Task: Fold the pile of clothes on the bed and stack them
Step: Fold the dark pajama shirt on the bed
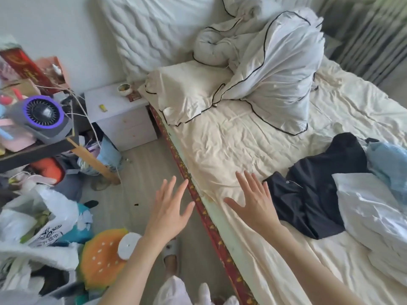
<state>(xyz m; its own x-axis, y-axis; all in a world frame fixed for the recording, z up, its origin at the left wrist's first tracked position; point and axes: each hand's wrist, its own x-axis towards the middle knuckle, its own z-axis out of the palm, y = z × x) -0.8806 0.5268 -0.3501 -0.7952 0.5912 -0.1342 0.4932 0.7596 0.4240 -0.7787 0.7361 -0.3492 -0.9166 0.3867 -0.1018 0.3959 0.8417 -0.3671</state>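
A loose pile of clothes lies on the cream bed sheet at the right: a dark navy garment nearest me, a white garment beside it, and a light blue one behind. My right hand hovers with fingers spread flat over the bed's left edge, just left of the navy garment, holding nothing. My left hand is stretched out with straight fingers above the floor beside the bed, also holding nothing.
A crumpled white duvet and a cream pillow fill the head of the bed. A white nightstand stands at the left. Cluttered shelves, plastic bags and a burger cushion crowd the floor at left.
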